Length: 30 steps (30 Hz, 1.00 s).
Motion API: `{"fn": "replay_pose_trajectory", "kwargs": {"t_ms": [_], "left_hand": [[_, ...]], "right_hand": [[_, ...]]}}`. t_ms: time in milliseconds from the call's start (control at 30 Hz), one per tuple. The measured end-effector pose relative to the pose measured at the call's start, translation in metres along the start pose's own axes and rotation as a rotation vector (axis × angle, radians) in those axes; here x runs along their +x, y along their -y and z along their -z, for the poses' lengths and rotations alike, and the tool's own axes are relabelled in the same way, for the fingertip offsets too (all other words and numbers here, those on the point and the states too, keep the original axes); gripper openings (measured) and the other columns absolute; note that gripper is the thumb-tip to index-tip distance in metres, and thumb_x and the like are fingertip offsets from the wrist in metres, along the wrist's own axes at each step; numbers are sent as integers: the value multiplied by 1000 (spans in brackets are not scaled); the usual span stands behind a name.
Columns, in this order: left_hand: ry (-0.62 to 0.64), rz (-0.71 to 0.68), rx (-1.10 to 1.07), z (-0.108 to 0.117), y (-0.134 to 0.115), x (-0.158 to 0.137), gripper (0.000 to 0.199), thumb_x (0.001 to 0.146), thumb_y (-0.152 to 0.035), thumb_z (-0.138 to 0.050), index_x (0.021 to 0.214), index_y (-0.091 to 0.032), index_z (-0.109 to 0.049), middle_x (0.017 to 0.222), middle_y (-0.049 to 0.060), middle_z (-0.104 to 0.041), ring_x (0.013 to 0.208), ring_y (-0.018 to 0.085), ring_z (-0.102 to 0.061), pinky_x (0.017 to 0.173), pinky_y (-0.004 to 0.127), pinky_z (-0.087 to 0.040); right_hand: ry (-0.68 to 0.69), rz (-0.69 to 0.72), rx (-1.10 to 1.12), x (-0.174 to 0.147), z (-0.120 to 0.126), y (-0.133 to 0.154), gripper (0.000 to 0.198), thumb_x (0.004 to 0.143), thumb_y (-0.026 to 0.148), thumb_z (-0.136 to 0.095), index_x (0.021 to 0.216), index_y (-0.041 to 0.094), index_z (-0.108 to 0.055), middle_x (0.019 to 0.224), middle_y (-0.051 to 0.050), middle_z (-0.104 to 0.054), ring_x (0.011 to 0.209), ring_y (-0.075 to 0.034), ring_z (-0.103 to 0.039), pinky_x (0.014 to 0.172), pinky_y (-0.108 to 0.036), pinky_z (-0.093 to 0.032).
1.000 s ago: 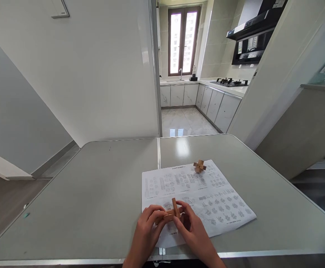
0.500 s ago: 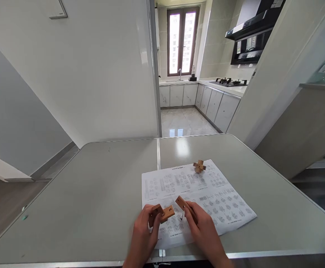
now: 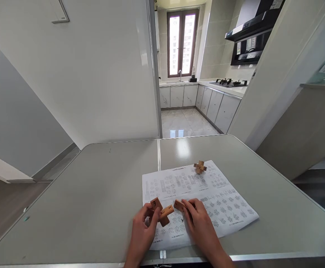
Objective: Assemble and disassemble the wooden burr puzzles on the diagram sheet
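Observation:
Between the thumb and fingers of my left hand (image 3: 143, 227) are joined wooden puzzle pieces (image 3: 166, 212), crossing each other and marked with dark numbers. My right hand (image 3: 200, 223) pinches a single wooden puzzle piece (image 3: 179, 205), whose near end is covered by the fingers. A small gap separates it from the joined pieces. Both hands are just above a printed instruction sheet (image 3: 220, 208) with rows of small diagrams. An assembled wooden burr puzzle (image 3: 200, 167) rests on the sheet's far edge.
The grey folding table (image 3: 67, 208) has a metal seam down its middle and a metal rim. Tiny green and white bits (image 3: 26, 218) lie near its left edge. Beyond the table is a kitchen with a window (image 3: 182, 42) and a gas stove (image 3: 228, 82).
My left hand has turned the joined pieces, so a numbered end now points up and another piece shows below. The piece in my right hand has tilted flatter and is gripped nearer its tip.

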<state>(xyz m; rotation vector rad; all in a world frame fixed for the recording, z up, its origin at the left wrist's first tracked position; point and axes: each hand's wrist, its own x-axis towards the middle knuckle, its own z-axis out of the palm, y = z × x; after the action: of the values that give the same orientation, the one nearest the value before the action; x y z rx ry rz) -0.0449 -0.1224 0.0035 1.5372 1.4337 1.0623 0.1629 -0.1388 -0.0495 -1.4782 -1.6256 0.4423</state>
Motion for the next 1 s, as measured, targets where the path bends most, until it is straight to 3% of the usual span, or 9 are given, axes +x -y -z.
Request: {"fn": "replay_pose_trajectory", "kwargs": {"t_ms": [167,333,433,533,800,1000], "left_hand": [[-41,52,34,2,-15,-3,38,92,-59,-62,86,-21,-61,85,5,-75,82,24,-73,61,25,-51],[-14,100,8,2,-28,-7,41,91,-61,-62,84,-21,-64,84,5,-76,83,24,-74,70,27,-54],[-5,140,-107,-4,-23,-5,47,87,-67,-63,86,-20,-65,86,6,-77,87,26,-74,75,30,-56],[-26,151,-154,-8,-14,0,51,85,-71,-63,85,-19,-66,84,7,-77,81,24,-72,71,29,-55],[-97,138,-174,-9,-5,9,52,86,-69,-64,87,-17,-67,87,8,-73,81,24,-68,70,30,-55],[-72,129,-135,-10,2,8,51,89,-68,-61,87,-18,-66,83,6,-73,68,19,-64,66,29,-54]], "right_hand": [[8,10,-25,0,-2,-5,41,110,43,-38,133,24,-67,107,-13,-62,100,-30,-63,86,-48,-58],[-26,-21,-23,1,-5,-1,41,109,43,-38,132,25,-67,108,-13,-63,100,-31,-63,87,-48,-58],[-56,-54,-9,4,-8,3,40,109,43,-38,129,26,-68,107,-12,-63,98,-31,-63,85,-48,-58],[-85,-75,-1,7,-10,7,39,109,44,-38,128,26,-67,106,-13,-63,99,-32,-63,85,-48,-57],[-91,-87,25,5,-13,7,37,109,44,-38,120,23,-67,107,-13,-61,99,-32,-61,86,-49,-56],[-99,-88,43,4,-14,7,33,109,42,-39,118,24,-65,110,-13,-61,103,-32,-61,89,-50,-56]]}}
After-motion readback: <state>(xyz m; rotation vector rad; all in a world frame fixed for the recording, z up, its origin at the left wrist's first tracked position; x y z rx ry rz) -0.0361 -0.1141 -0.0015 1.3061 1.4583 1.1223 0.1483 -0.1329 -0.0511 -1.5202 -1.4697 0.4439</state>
